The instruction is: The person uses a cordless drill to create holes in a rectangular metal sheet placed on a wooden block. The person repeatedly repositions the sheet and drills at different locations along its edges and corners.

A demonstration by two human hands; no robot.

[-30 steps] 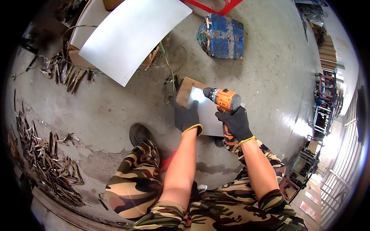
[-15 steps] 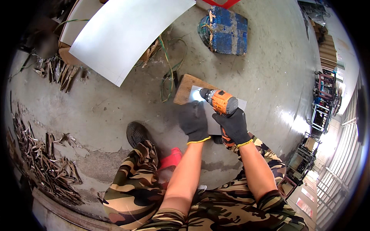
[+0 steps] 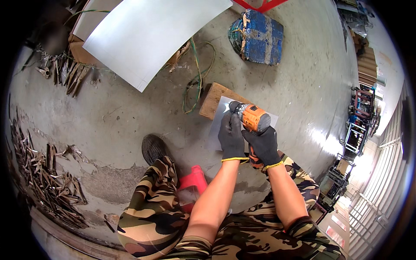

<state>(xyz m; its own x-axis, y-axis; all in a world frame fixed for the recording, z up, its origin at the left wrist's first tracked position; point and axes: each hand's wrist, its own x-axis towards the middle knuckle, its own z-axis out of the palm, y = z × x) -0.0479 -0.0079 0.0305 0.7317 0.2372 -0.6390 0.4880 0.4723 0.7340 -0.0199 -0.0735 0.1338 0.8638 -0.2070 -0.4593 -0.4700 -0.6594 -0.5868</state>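
An orange and black cordless drill (image 3: pixel 255 118) is in my right hand (image 3: pixel 265 145), which is closed round its grip in a black glove. Its chuck points left and down at a thin grey metal sheet (image 3: pixel 215 133), and its light brightens the sheet's upper corner. The sheet lies partly on a wooden block (image 3: pixel 218 97). My left hand (image 3: pixel 232 138), also in a black glove with a yellow cuff, lies over the sheet with fingers stretched toward the chuck. Whether its fingertips touch the chuck is hard to tell. The drill's tip is too small to make out.
A large pale sheet (image 3: pixel 151 39) lies at the upper left above cardboard. Green-yellow wires (image 3: pixel 199 82) trail on the concrete floor. A blue taped bundle (image 3: pixel 262 38) sits beyond the block. Red plastic (image 3: pixel 193 178) is between my legs; scrap strips (image 3: pixel 47 182) are heaped at the left.
My left hand has moved right and its fingers have come close beside the drill's chuck. The drill stays over the sheet in my right hand. The view has shifted slightly.
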